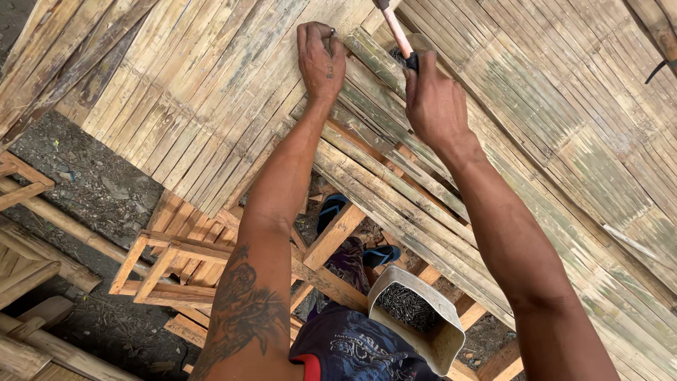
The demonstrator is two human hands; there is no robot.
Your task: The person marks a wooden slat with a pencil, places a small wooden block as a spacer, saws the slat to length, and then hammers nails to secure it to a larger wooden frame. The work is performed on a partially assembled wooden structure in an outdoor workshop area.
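I see my left hand (321,60) pinching a small nail (332,32) upright against the stiff bamboo slats (211,106) near their top edge; my right hand (434,102) clenches the hammer (398,35) low on its rigid handle, where it should swing well.

An open-air bamboo carpentry yard, worked straight on bare dark gravelly ground (92,183). Wide panels of flattened pale split-bamboo slats (211,92) cover a frame of squared reddish-brown timber rails (338,233), and more bamboo poles and small wooden frames (166,271) lie about on the dirt. A cut-open whitish plastic jug filled with dark nails (412,314) sits beside the person.
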